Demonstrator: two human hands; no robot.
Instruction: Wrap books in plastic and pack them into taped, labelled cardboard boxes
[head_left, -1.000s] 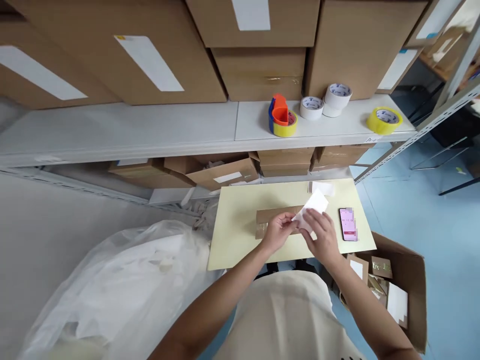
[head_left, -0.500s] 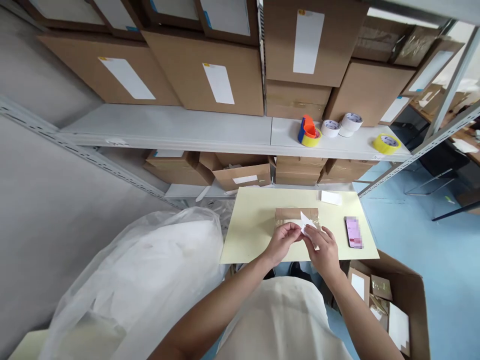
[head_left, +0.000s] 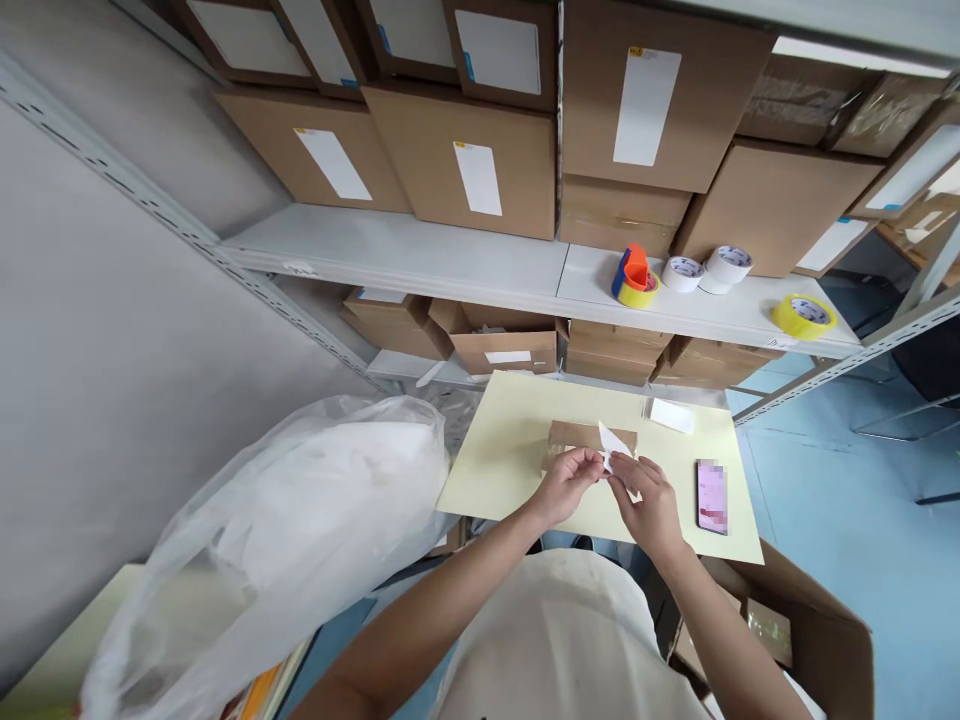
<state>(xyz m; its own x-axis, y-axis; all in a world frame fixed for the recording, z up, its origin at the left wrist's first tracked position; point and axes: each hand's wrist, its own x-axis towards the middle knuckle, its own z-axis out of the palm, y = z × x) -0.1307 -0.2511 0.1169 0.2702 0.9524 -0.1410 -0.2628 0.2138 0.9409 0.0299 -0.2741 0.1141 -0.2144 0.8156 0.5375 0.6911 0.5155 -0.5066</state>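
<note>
White slip [head_left: 613, 441]: free corner points forward, slightly left; visible long axis slants rightward toward wearer. Grip: left hand [head_left: 568, 485], right hand [head_left: 646, 500] both pinching slip.

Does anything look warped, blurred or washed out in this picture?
Head view: the shelf runs aslant, perhaps partly from a wide lens; head view: blocky pixels cover part of the phone; head view: the white paper held in the left hand and right hand is bright, with no readable print.

A pale yellow table [head_left: 491, 455] bears a cardboard box [head_left: 581, 434], white paper [head_left: 672, 415] and a phone [head_left: 712, 497]
</note>
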